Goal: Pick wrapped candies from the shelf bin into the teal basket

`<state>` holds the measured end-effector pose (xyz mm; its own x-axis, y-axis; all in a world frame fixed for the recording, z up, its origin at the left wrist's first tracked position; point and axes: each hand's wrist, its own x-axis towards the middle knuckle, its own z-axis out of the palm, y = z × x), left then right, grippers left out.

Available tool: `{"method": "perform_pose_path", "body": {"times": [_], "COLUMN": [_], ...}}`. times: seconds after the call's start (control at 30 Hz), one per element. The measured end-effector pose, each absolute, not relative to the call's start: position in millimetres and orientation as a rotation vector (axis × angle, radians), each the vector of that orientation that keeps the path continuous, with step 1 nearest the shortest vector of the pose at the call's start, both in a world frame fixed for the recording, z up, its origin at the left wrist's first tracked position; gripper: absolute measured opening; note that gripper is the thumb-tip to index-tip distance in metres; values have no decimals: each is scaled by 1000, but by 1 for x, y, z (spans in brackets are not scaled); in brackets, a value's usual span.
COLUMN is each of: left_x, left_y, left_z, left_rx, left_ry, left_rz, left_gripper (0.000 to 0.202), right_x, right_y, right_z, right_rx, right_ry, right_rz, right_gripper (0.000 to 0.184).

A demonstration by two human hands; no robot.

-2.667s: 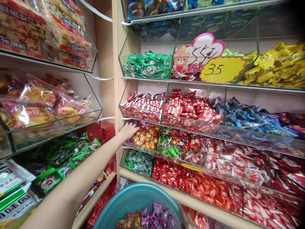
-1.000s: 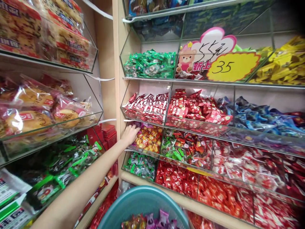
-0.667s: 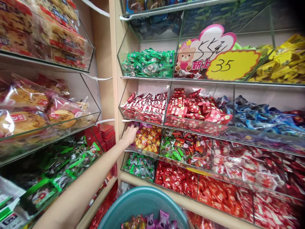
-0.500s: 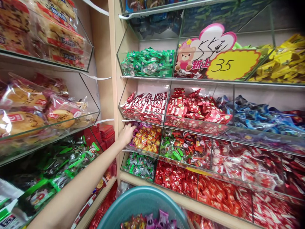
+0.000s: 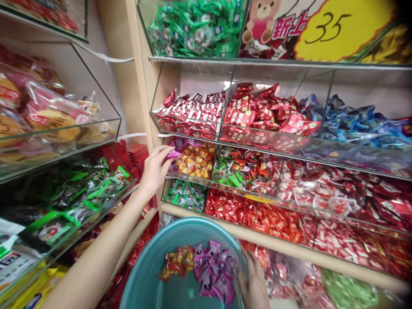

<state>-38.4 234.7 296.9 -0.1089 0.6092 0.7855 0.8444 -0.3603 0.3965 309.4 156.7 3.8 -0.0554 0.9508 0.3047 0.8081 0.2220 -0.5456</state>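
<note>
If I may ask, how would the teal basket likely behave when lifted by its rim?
The teal basket would probably feel light for its size, since the small wrapped sweets cover only part of its floor. Its smoothly curved rim looks like moulded plastic, so likely fairly stiff. The sweets lie loose, so they may slide if it tilts.

The yellow sign reads "35"; the bear sign shows "新上".

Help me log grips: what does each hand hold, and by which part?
Left hand: a purple-wrapped candy, pinched by one end. Right hand: the teal basket, by its rim.
</note>
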Motion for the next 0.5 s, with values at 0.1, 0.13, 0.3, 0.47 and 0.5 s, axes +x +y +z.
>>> {"method": "perform_pose_path", "body": {"times": [0.1, 0.13, 0.3, 0.47, 0.5], "left_x": [-15, -5, 48, 76, 79], "left_y": [189, 177, 145, 162, 167], "left_z": [260, 240, 117, 51, 47], "left_rx": [-1798, -1771, -1563, -1222, -1239], "left_ry": [-1816, -1942, -2919, -3034, -3029], "left_rz": [-1821, -1982, -2637, -2680, -2625], "left_gripper": [33, 36, 64, 58, 56], "right_x": [308, 308, 307, 309, 309], "right_y": [155, 155, 155, 154, 153], "right_z": [4, 5, 8, 2, -1], "right_rx": [-1639, -1638, -1626, -1637, -1633], "right_ry": [-1797, -1785, -1802, -1824, -1827], "right_rz": [341, 356, 406, 389, 370], "right_gripper": [46, 47, 48, 47, 46]}}
